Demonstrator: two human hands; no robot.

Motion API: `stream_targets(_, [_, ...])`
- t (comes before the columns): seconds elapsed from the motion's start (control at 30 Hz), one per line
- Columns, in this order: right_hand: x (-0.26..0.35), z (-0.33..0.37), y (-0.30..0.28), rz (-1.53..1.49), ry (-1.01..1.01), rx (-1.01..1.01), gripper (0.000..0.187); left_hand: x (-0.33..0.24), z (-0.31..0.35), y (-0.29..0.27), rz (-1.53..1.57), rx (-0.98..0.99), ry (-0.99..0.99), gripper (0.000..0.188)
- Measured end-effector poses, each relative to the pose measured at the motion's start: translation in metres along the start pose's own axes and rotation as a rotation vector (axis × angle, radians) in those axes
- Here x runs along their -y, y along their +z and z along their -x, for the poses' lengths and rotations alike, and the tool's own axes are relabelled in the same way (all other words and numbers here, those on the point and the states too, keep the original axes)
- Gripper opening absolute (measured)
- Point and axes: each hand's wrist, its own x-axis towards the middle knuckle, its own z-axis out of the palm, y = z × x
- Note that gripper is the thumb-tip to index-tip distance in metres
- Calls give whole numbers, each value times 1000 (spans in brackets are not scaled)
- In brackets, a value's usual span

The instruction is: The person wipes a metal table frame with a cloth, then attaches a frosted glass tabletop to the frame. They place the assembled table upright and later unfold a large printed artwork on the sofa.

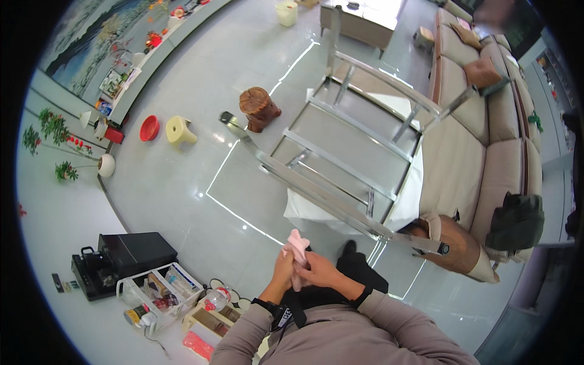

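Pink cloth bunched between your two hands, in front of your body. Your left hand is curled round it from one side; your right hand grips it from the other, with little gap showing. One end pokes out beyond your grip, the other hangs below. Ahead and right: metal frame on white sheet. Leftward, well apart: white basket.

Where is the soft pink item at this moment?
In the head view, the soft pink item is just below centre, held between the left hand and right hand, on the near side of the metal frame.
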Motion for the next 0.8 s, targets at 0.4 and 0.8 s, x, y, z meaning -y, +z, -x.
stream_targets(0.4, [81,-71,-74,-1,-186,-348,63,-208,-50,8,-77,-297,743,53])
stream_targets(0.8, [184,-202,-130,-62,-257,-642,70,-265,-237,0,-512,-8,856,32])
